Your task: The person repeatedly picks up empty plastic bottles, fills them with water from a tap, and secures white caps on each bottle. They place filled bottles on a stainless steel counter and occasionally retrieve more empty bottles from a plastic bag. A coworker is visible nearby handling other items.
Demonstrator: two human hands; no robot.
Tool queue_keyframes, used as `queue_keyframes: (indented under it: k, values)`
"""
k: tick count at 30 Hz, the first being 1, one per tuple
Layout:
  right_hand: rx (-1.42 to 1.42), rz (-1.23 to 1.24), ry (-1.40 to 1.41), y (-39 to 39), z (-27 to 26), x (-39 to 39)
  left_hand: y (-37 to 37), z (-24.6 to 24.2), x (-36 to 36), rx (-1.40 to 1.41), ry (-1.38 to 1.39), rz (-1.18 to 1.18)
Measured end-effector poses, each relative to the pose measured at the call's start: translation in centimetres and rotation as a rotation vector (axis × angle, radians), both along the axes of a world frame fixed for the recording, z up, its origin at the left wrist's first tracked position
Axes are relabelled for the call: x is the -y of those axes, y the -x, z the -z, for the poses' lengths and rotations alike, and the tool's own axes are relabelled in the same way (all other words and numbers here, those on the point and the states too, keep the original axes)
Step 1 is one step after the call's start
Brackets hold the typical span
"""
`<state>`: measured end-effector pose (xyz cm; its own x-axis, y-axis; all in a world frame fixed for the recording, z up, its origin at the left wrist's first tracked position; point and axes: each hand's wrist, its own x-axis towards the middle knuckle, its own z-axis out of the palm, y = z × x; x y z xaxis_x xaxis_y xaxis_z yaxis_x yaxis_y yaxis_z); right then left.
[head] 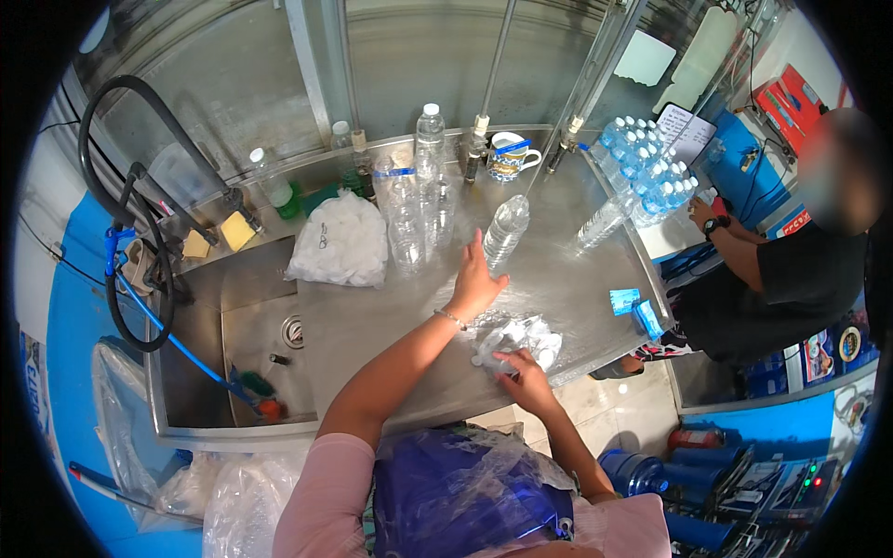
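Observation:
My left hand (476, 282) is raised over the steel counter with its fingers apart. Just beyond it is a clear, ribbed plastic bottle (506, 230) without a cap. Near the counter's front edge lies a thin clear plastic bag (524, 338) with white bottle caps. My right hand (528, 382) reaches to the near side of that bag, fingertips at the caps; whether they pinch one is hard to see. Left of my left hand stand several clear empty bottles (407, 234). A fuller bag of white caps (340, 240) sits beside them, by the sink.
A steel sink (268, 321) with a black hose (87, 139) is at the left. Shrink-wrapped capped bottles (652, 167) stand at right, where a person (767, 279) works. A mug (511, 157) sits at the back. Blue packets (647, 318) lie near the right edge.

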<state>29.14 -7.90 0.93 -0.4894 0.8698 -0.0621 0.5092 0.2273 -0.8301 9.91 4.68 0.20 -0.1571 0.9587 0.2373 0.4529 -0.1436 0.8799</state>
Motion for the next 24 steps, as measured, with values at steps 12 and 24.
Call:
queue_keyframes:
  k: [12, 24]
  values:
    - [-0.456, 0.191, 0.305, -3.5, 1.7, -11.1, -1.1, -0.1, -5.9, -0.048, -0.11, -0.072]
    - [-0.787, 0.338, 0.763, 4.3, 6.2, -25.5, -0.4, -2.2, -1.9, -0.109, 0.097, 0.023]
